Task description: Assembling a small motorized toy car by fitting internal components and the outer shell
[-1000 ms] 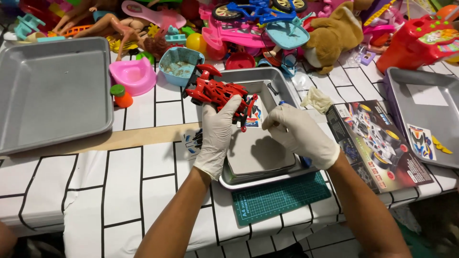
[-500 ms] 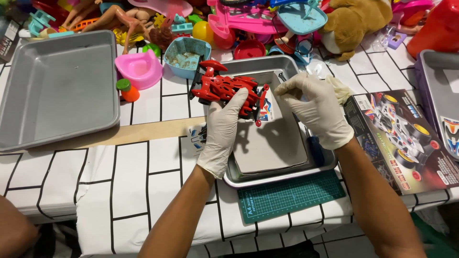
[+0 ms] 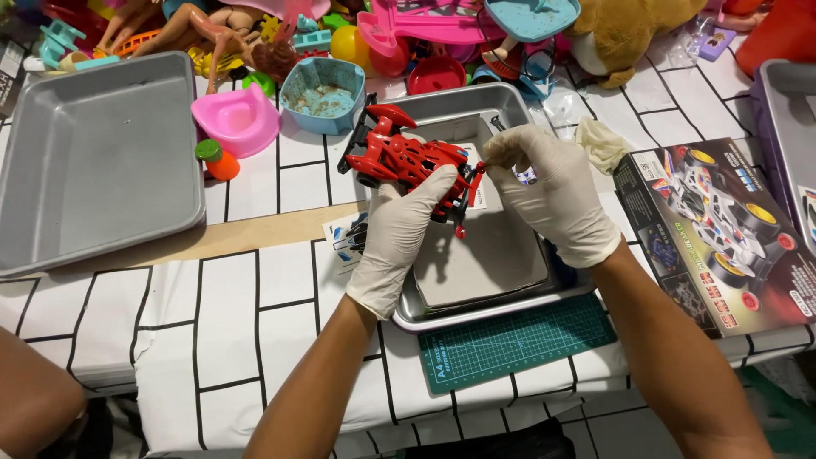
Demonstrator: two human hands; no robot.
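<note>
I watched the left hand (image 3: pixel 398 223) clamp around the red toy car (image 3: pixel 406 161) at centre frame, held in the air above the metal tray (image 3: pixel 476 314). The right hand (image 3: pixel 552 191) pinched its fingertips together at the car's rear end. I judged the thin rear parts could snap under that pinch, or the slick gloves could let the car drop into the tray.
</note>
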